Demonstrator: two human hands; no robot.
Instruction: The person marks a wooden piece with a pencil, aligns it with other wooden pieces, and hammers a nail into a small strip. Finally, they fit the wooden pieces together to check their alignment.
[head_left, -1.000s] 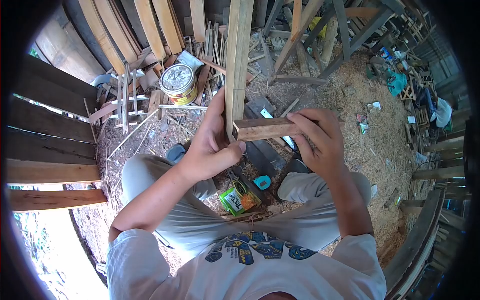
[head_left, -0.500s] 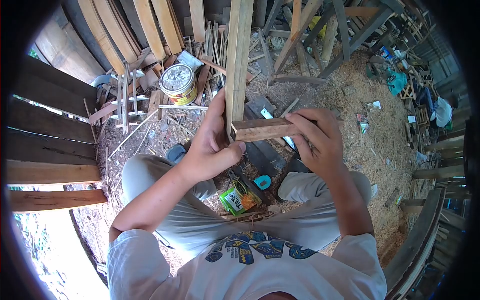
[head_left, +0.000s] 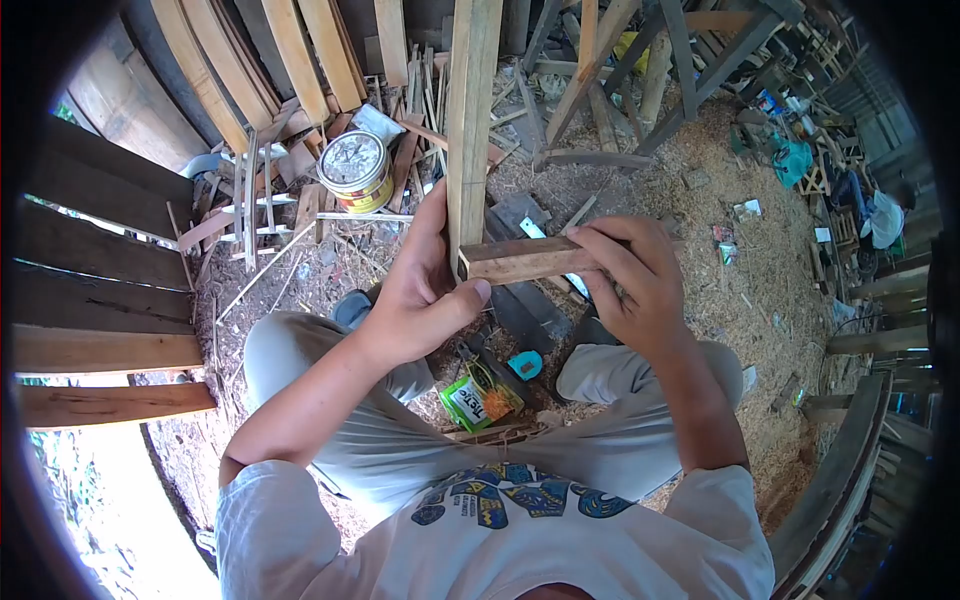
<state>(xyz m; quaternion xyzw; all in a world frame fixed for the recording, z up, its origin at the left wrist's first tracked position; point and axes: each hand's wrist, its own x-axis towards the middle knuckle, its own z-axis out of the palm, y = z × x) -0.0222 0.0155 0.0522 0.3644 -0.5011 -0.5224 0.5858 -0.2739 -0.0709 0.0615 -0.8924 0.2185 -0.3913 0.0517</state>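
A long wooden beam (head_left: 470, 130) runs from the top of the view down to my left hand (head_left: 425, 295), whose fingers are wrapped round its lower end. A shorter wooden block (head_left: 530, 262) lies crosswise against that end, and my left thumb touches its near corner. My right hand (head_left: 635, 285) pinches the block's right part between thumb and fingers. Beneath the block, a white-and-blue strip (head_left: 533, 229) partly shows on a dark board (head_left: 525, 312).
A paint bucket (head_left: 356, 172) stands among wood scraps at the upper left. A green packet (head_left: 468, 402) and a teal tape measure (head_left: 525, 365) lie between my legs. Wooden trestles (head_left: 610, 90) stand ahead. Another person (head_left: 882, 222) is at the far right.
The view has shifted very slightly. Both hands keep their hold, and the beam and block stay together in nearly the same position.
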